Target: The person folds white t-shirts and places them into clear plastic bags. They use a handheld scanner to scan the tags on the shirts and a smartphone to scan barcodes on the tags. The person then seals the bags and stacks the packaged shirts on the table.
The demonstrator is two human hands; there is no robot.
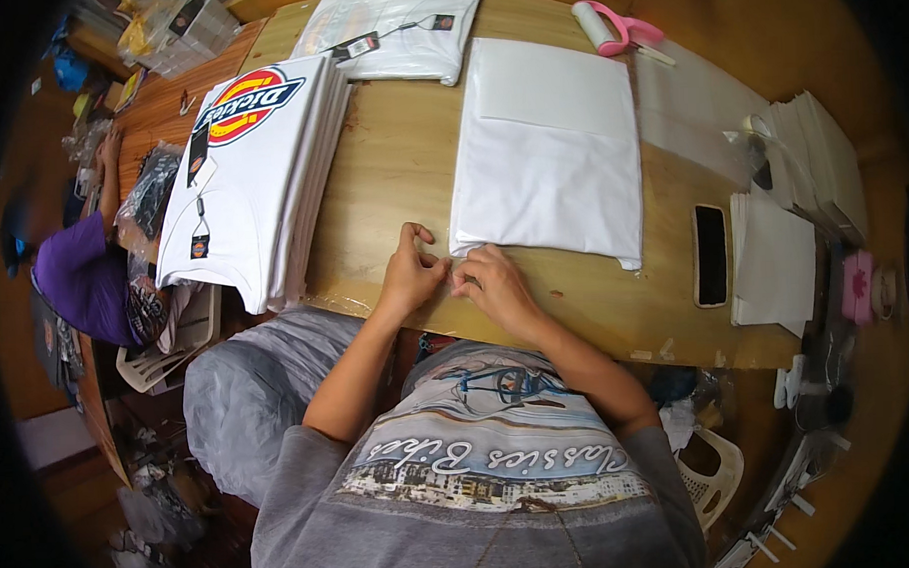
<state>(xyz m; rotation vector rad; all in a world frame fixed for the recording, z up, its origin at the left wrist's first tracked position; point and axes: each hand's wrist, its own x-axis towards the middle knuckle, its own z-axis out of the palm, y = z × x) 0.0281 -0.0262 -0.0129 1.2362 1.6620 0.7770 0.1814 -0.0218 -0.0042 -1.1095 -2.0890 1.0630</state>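
Observation:
My left hand [412,275] and my right hand [498,290] meet close together above the table's near edge, thumbs and fingers pinched. What lies between their fingertips is too small to make out. Just beyond them is a folded white garment [542,196], its near left corner by my right fingers. A white rectangular sheet [553,87] rests on its far half. To the left stands a stack of folded white T-shirts [232,207]; the top one carries a colourful printed emblem and dark hang tags.
A bagged white T-shirt [395,26] lies at the back. Right of the garment are a pink-handled roller [606,28], a clear plastic sheet [699,105], a black phone [710,255] and white card stacks [771,258]. Another person in a purple sleeve [79,272] sits far left.

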